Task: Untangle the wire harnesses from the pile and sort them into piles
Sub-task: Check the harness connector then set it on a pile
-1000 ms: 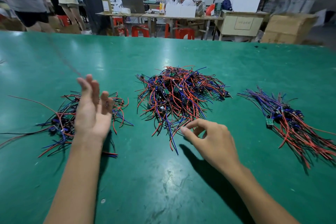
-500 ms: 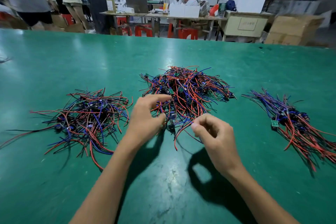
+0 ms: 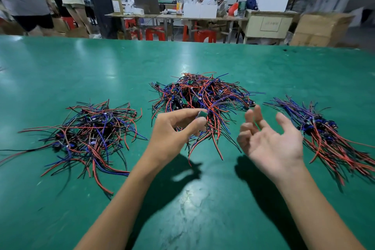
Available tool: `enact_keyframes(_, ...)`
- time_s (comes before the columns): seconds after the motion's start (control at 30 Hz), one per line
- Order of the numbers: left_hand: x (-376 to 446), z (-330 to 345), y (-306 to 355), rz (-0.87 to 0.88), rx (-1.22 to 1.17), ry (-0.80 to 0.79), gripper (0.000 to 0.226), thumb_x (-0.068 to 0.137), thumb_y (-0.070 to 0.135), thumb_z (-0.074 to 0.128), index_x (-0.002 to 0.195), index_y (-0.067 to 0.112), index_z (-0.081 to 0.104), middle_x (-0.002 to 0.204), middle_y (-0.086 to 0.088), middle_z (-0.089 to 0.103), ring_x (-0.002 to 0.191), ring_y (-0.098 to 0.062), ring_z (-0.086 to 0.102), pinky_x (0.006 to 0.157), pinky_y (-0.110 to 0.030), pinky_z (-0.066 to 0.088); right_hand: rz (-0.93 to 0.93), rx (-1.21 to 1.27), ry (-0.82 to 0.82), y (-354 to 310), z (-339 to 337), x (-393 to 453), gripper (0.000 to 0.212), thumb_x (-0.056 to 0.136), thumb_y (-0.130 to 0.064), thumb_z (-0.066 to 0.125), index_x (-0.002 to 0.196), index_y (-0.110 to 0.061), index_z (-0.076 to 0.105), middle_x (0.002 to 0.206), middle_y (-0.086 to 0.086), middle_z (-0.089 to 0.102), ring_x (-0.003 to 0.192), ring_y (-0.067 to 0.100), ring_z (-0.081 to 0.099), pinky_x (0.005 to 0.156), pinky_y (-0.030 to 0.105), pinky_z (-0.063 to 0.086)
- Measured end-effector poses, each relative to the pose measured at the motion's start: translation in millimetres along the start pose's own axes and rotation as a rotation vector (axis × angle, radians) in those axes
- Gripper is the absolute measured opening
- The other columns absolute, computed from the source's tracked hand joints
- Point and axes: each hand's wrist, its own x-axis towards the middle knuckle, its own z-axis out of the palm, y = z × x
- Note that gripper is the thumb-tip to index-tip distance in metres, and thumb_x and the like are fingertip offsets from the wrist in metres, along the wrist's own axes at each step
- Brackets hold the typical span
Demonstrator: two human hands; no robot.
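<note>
Head view: one harness is being picked out of the middle pile on the green tabletop (image 3: 101, 71).

The left hand (image 3: 174, 134) pinches a small green board (image 3: 202, 114) at the near edge of the middle pile (image 3: 198, 95); the right hand (image 3: 269, 140) is beside it, palm up, fingers apart and holding nothing. The board's wires look crossed with others, so a fast pull can drag more harnesses out, or spill them toward the left pile (image 3: 91, 130) or the right pile (image 3: 328, 132).

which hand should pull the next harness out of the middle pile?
Left. The left hand already pinches a small green board at the middle pile; the right hand is open, holding nothing.
</note>
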Motion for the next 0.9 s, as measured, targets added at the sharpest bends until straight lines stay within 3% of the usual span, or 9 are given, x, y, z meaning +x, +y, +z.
enact_keyframes(0.07,0.4,0.5,2.8,-0.031,-0.156,0.056,0.027,0.083,0.021,0.073,0.111,0.022,0.074,0.076,-0.005,0.077,0.059,-0.012,0.067,0.067,-0.02,0.056,0.105,0.21,-0.036,-1.2,-7.4,2.9,0.039,0.098,-0.043,0.038,0.103,-0.017,0.067,0.097,0.0,0.071,0.067,0.013,0.058,0.059,0.023,0.046)
enact_keyframes(0.13,1.0,-1.3,4.5,-0.064,-0.244,0.087,0.037,0.082,0.02,0.072,0.119,0.019,0.07,0.076,-0.007,0.076,0.056,-0.014,0.065,0.063,-0.021,0.056,0.138,0.161,-0.017,3.7,-8.0,5.7,0.027,0.089,-0.026,0.046,0.101,-0.017,0.068,0.092,0.0,0.071,0.062,0.012,0.058,0.053,0.021,0.047)
enact_keyframes(0.23,0.8,-3.9,4.9,-0.092,-0.242,0.033,0.045,0.082,0.014,0.073,0.126,0.015,0.065,0.077,-0.007,0.076,0.054,-0.015,0.061,0.06,-0.024,0.055,0.118,-0.396,0.014,21.6,-0.8,10.7,0.025,0.086,-0.014,0.054,0.102,-0.019,0.073,0.088,0.0,0.075,0.055,0.009,0.058,0.047,0.018,0.049)
enact_keyframes(0.33,-1.2,-3.0,5.3,-0.128,-0.223,-0.127,0.049,0.084,0.005,0.071,0.131,0.015,0.06,0.078,-0.007,0.074,0.059,-0.017,0.064,0.063,-0.025,0.056,0.006,-0.779,-0.114,41.5,8.2,9.0,0.018,0.083,-0.034,0.073,0.1,-0.03,0.08,0.097,-0.003,0.077,0.062,0.008,0.062,0.051,0.019,0.051)
enact_keyframes(0.4,-3.0,-1.7,5.2,-0.136,-0.195,-0.202,0.051,0.089,-0.008,0.066,0.133,0.016,0.057,0.08,-0.008,0.073,0.063,-0.021,0.068,0.066,-0.027,0.057,-0.121,-0.742,-0.106,46.1,8.8,8.5,0.026,0.08,-0.042,0.078,0.103,-0.03,0.08,0.09,-0.004,0.075,0.06,0.009,0.06,0.051,0.019,0.049)
enact_keyframes(0.5,-5.1,0.3,3.7,-0.151,-0.119,-0.214,0.053,0.09,-0.013,0.065,0.132,0.019,0.058,0.087,-0.009,0.077,0.066,-0.024,0.071,0.07,-0.033,0.058,-0.294,-0.717,0.013,40.3,6.1,9.3,0.014,0.094,-0.03,0.068,0.097,-0.023,0.08,0.085,-0.004,0.074,0.056,0.006,0.056,0.05,0.017,0.048)
enact_keyframes(0.57,-5.3,0.7,2.1,-0.166,-0.06,-0.209,0.051,0.089,-0.008,0.069,0.131,0.018,0.059,0.088,-0.011,0.078,0.065,-0.022,0.071,0.069,-0.036,0.058,-0.304,-0.683,0.024,34.7,5.0,8.9,0.014,0.097,-0.023,0.065,0.098,-0.02,0.078,0.088,-0.003,0.076,0.056,0.003,0.057,0.051,0.015,0.049)
enact_keyframes(0.67,-4.3,-0.9,0.8,-0.174,-0.024,-0.182,0.045,0.087,0.004,0.077,0.127,0.018,0.061,0.082,-0.012,0.078,0.06,-0.02,0.069,0.06,-0.027,0.055,-0.294,-0.643,0.02,29.0,5.6,7.9,0.012,0.097,-0.02,0.064,0.103,-0.019,0.075,0.089,-0.004,0.078,0.058,0.0,0.06,0.053,0.012,0.05)
enact_keyframes(0.9,-2.8,-2.1,3.4,-0.252,-0.057,-0.239,0.035,0.09,0.012,0.074,0.124,0.014,0.067,0.088,-0.01,0.078,0.058,-0.019,0.064,0.058,-0.026,0.053,-0.322,-0.75,-0.075,27.7,1.6,8.4,0.025,0.088,-0.03,0.067,0.111,-0.024,0.072,0.095,-0.005,0.078,0.069,0.003,0.063,0.061,0.013,0.05)
